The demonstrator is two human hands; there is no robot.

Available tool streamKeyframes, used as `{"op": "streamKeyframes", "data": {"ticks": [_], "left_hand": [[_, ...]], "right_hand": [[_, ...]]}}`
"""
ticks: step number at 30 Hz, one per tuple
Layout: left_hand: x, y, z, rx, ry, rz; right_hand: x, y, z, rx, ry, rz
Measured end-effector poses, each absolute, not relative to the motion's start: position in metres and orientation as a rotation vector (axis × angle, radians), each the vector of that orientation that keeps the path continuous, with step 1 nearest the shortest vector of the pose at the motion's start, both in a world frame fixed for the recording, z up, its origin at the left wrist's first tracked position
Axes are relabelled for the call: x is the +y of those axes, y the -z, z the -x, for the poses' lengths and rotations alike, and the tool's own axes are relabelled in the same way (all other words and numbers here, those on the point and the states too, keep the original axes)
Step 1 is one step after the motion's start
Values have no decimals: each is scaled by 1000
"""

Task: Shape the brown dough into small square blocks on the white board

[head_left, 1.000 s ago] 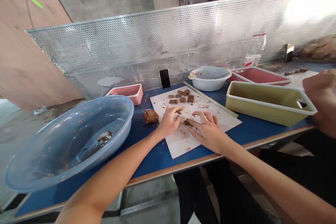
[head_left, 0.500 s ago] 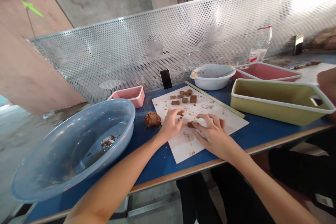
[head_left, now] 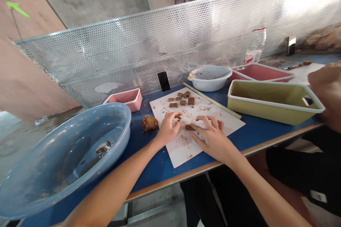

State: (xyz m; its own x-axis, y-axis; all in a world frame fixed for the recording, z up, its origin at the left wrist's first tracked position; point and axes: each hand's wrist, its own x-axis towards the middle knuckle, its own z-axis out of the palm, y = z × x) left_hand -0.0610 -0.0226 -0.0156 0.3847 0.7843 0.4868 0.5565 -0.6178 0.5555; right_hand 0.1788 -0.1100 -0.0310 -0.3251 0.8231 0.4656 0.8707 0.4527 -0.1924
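My right hand (head_left: pixel 213 137) rests on the white sheet (head_left: pixel 178 154), fingers spread over a brown clay roll (head_left: pixel 189 127). One end of the roll sticks out past the fingertips, while the rest is hidden under the hand. At the sheet's left side, my left hand (head_left: pixel 168 127) has curved fingers with a gap between thumb and forefinger. Brown clay shows at its fingertips; I cannot tell whether it is a loose bit or a smear. Several short clay pieces (head_left: pixel 182 102) lie farther up the sheet among crumbs. A rough clay lump (head_left: pixel 149 123) sits left of my left hand.
A large blue basin (head_left: pixel 117 120) stands at left, a small pink box (head_left: pixel 137 100) behind it. A phone (head_left: pixel 163 81) leans on the perforated metal screen (head_left: pixel 119 53). Rightward are a pale strip (head_left: pixel 213 101), a white bowl (head_left: pixel 210 84), a green box (head_left: pixel 271 110) and another person's arm (head_left: pixel 323 92).
The whole view has shifted slightly, so things appear farther left. Both hands keep nearly the same places on the sheet, and the clay roll stays under my right fingers.
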Motion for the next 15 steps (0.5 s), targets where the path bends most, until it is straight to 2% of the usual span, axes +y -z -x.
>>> {"op": "streamKeyframes", "data": {"ticks": [15], "left_hand": [[-24,12,60,1179,-1040,-2382]], "right_hand": [[-112,28,-178,-2132,198,1456]]}}
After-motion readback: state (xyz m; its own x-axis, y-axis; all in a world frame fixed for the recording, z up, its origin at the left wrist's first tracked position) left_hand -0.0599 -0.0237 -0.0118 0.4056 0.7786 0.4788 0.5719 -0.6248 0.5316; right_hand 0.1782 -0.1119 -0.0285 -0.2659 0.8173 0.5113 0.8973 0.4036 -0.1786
